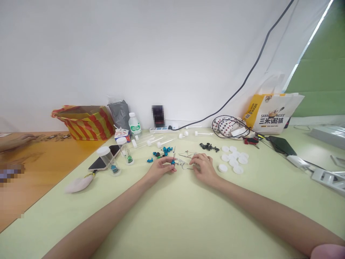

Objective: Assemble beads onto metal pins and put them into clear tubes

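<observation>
My left hand (161, 168) is closed in a pinch around a small blue part (173, 162), from which a thin metal rod (174, 151) stands upright. My right hand (204, 168) rests on the table with its fingers bent and fingertips drawn together at a loose group of thin metal wire pieces (184, 164). Whatever is between those fingertips is too small to make out. Behind my left hand lies a pile of blue parts (165, 151), with one more blue piece (150, 160) apart from it. Black parts (209, 146) lie beyond my right hand.
White round caps (234, 156) lie to the right. Two capped clear tubes (110, 162) (126, 153) stand on the left by a phone (98, 163); more tubes (155, 140) lie behind. A bottle (134, 124), striped bag (86, 124) and paper bag (275, 113) stand at the back. Another person's hand (20, 141) is far left.
</observation>
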Demonstrator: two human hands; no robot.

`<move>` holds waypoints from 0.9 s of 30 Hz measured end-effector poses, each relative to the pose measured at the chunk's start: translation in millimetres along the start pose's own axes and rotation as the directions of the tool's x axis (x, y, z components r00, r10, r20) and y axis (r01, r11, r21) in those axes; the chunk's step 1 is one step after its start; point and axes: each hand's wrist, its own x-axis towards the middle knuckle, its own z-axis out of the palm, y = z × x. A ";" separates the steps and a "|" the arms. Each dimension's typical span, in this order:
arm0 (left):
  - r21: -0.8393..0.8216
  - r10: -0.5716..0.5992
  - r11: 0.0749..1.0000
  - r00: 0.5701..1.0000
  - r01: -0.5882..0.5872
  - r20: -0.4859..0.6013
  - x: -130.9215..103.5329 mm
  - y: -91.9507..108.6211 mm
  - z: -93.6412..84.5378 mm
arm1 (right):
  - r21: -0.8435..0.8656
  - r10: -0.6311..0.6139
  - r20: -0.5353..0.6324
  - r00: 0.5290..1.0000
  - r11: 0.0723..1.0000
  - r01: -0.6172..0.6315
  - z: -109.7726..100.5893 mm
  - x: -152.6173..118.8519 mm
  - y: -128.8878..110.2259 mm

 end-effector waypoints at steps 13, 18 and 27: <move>0.003 -0.037 0.999 0.999 0.037 -0.005 -0.3 0.6 -0.6 | -0.036 0.103 0.089 0.991 0.994 -0.100 -13.5 13.0 16.3; -0.002 -0.023 1.000 1.000 0.023 0.002 -0.2 0.5 -0.5 | 0.012 0.009 0.190 0.982 1.000 -0.012 -16.9 10.9 4.3; -0.024 -0.009 1.000 1.000 0.009 0.014 0.9 -1.2 -1.4 | -0.039 -0.217 0.196 0.956 0.973 0.229 -10.3 1.0 -16.0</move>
